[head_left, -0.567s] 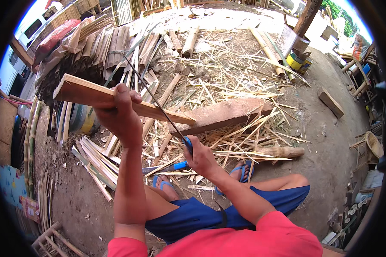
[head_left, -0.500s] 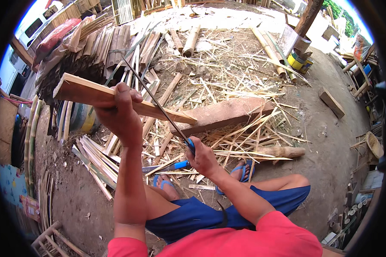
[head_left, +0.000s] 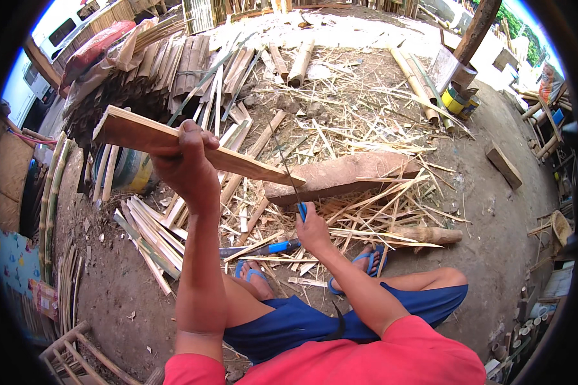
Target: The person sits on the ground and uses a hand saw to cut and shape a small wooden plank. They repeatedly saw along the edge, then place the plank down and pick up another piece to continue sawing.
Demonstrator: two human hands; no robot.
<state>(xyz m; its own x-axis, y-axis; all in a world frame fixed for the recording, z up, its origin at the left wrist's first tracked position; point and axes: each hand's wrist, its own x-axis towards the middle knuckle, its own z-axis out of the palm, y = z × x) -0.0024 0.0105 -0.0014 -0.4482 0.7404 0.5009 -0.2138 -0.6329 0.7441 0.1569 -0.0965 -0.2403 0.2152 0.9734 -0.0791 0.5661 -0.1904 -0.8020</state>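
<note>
My left hand (head_left: 189, 163) is closed round the middle of a long wooden slat (head_left: 131, 133), brown on its face and pale along the edge. The slat slopes down to the right, and its lower end rests on or just over a thick wood block (head_left: 353, 174) on the ground. In my right hand (head_left: 313, 230) is the blue handle of a long, thin-bladed knife (head_left: 281, 153). Its blade points up and away and crosses close by the slat's lower end; whether they touch I cannot tell. A second blue-handled bladed tool (head_left: 279, 248) lies near my feet.
Shavings and split strips (head_left: 340, 102) litter the ground around the block. A bundle of pale strips (head_left: 151, 237) lies left of my legs. Stacked slats (head_left: 180, 67) stand at the far left. A loose wood block (head_left: 503, 165) and a yellow-banded can (head_left: 455, 101) are to the right.
The knife has swung more upright and its blade now shows shorter, with my right hand a little farther right. My left hand still grips the slat. The whole view has shifted slightly.
</note>
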